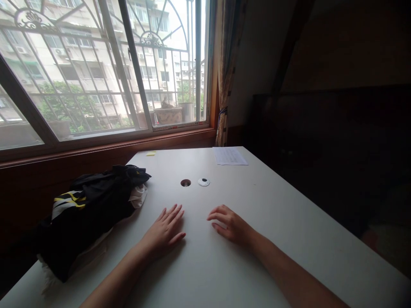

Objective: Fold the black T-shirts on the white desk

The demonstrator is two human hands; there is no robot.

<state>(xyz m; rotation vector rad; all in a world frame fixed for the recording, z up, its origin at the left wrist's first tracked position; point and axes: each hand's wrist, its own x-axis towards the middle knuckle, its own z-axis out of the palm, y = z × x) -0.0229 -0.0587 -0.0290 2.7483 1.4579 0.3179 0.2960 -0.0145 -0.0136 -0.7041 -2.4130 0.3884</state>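
My left hand point(167, 226) is over the white table point(205, 273), palm down, its fingers spread and nothing in it. To its right, my right hand point(229, 224) holds nothing either; its fingers are loosely bent, with a gap between thumb and forefinger. Beyond both hands is a round cable hole point(186, 183) in the tabletop. Beside that hole lies a white round cap point(203, 182) with a dark opening. Neither hand touches the cap.
Dark clothes point(99, 201) with yellow and white parts lie heaped along the table's left side. Printed sheets point(231, 156) rest near the far edge, and a yellow sticky note point(150, 153) is at the far left. A barred window point(96, 68) and a tied curtain point(223, 85) stand behind.
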